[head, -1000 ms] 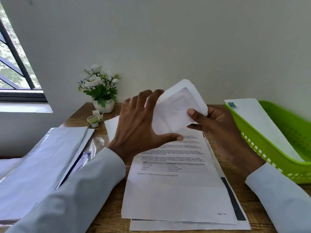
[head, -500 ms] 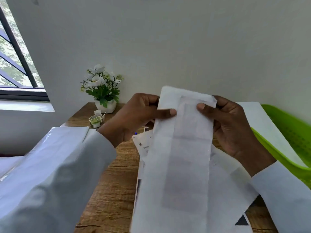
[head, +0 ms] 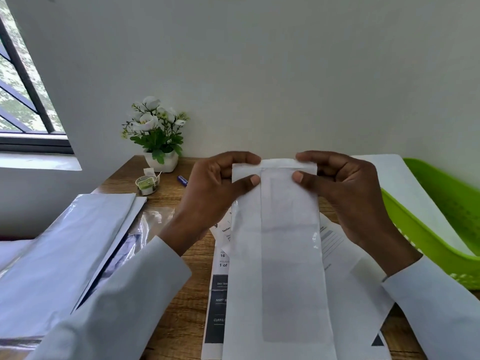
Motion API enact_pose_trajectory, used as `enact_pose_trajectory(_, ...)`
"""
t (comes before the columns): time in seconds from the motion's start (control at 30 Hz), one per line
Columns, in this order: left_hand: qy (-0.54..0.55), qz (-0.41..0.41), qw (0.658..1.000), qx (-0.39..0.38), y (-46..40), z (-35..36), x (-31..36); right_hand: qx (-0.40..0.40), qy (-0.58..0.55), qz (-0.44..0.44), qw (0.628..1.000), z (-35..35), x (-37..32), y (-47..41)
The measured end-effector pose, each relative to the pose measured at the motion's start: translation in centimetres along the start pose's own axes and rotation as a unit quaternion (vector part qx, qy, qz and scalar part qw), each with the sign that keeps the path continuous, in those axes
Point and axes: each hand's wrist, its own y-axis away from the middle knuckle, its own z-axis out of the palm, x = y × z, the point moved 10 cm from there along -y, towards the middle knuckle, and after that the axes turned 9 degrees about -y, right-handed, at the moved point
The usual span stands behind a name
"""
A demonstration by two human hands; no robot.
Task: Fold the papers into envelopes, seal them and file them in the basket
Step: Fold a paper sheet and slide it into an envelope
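Observation:
A long white envelope [head: 283,255] stands upright in front of me, a folded paper showing faintly through it. My left hand [head: 215,188] pinches its top left corner between thumb and fingers. My right hand [head: 337,185] pinches the top right corner, and the short top flap is folded down between them. Printed papers [head: 220,289] lie on the wooden desk [head: 179,318] under the envelope. The green basket [head: 436,224] stands at the right with a white envelope [head: 405,193] lying in it.
A stack of envelopes in clear plastic [head: 59,255] lies at the left. Near the wall stand a potted white flower [head: 155,136], a tape roll [head: 147,183] and a small blue cap-like item [head: 182,180]. A window [head: 23,94] is at the far left.
The envelope turned from a tilted hold to upright and lengthwise. Both hands shifted to its top corners and the top flap is now folded down. My view rose slightly.

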Motion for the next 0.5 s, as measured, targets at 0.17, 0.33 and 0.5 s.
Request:
enact_pose_trajectory(0.17,-0.033,-0.003,0.999,0.008,0.0,-0.6,-0.3,-0.013,0.029,0.013,0.999,0.2,0.1,-0.1)
enact_pose_trajectory(0.33,-0.056,-0.013,0.998,0.003,0.0,-1.2,-0.7,-0.035,0.074,0.021,0.996,0.2,0.3,-0.3)
enact_pose_trajectory(0.5,-0.092,-0.002,0.996,-0.015,0.0,-1.0,-0.4,-0.078,0.212,-0.019,0.974,0.9,-0.1,-0.4)
